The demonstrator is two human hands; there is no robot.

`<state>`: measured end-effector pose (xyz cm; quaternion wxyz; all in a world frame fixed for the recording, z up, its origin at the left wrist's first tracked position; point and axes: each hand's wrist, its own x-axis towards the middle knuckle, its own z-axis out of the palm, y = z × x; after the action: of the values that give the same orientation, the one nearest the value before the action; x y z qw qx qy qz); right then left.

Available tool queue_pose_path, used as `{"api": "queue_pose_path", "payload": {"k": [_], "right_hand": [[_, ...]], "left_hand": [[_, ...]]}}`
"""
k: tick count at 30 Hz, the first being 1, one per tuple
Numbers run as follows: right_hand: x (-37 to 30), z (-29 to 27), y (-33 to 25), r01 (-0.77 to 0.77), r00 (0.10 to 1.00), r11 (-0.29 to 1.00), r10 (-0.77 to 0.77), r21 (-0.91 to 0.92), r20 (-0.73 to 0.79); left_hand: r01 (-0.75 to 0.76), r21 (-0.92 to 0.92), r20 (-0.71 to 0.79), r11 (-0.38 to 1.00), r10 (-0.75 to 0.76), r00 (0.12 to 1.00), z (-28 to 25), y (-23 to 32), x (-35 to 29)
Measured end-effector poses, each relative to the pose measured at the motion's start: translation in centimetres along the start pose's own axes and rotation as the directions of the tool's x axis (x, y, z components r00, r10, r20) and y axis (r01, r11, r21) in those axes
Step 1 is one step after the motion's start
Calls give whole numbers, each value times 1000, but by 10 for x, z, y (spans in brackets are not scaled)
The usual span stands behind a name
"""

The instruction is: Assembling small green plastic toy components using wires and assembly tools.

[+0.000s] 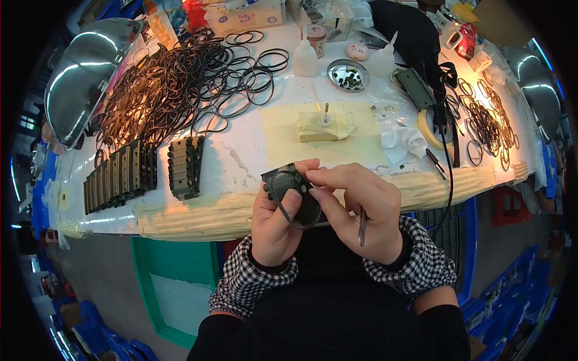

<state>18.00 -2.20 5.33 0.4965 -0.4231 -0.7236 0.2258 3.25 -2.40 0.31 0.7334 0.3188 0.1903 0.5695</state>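
Note:
My left hand (pixel 274 225) grips a small dark olive plastic part (pixel 288 180) in front of my chest, just below the table's front edge. A thin black rubber band (pixel 289 213) loops from the part down over my left thumb. My right hand (pixel 361 207) pinches the part's right side with thumb and forefinger. A slim metal tool (pixel 362 227) is tucked under the right hand's fingers, pointing down. Both wrists wear black-and-white checked cuffs.
On the white table (pixel 241 150) lie a big heap of black rubber bands (pixel 180 84), rows of olive parts (pixel 120 174) and another stack (pixel 185 166), a yellow pad with a small jig (pixel 322 126), squeeze bottles (pixel 305 57), a metal dish (pixel 348 74), tape roll (pixel 428 127). A lamp shade (pixel 84 72) sits at left.

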Motion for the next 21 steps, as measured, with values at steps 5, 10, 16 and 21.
{"api": "queue_pose_path", "payload": {"k": [5,10,16,21], "right_hand": [[0,0,1,9,1000,1000,-8,-25,21],[-1,1,2,12,1000,1000,-12,-6,27],[-1,-1,2,4,999,1000,-4,2,50],[-4,2,2,47,998,998,-45,-41,36]], "left_hand": [[32,-119,15,992,-31,999,-5,-2,-2],[29,-59,-48,998,-32,998,0,-1,-3],[68,-119,-29,990,-72,997,-1,0,-4],[45,-140,8,989,-45,999,-7,-1,-3]]}}
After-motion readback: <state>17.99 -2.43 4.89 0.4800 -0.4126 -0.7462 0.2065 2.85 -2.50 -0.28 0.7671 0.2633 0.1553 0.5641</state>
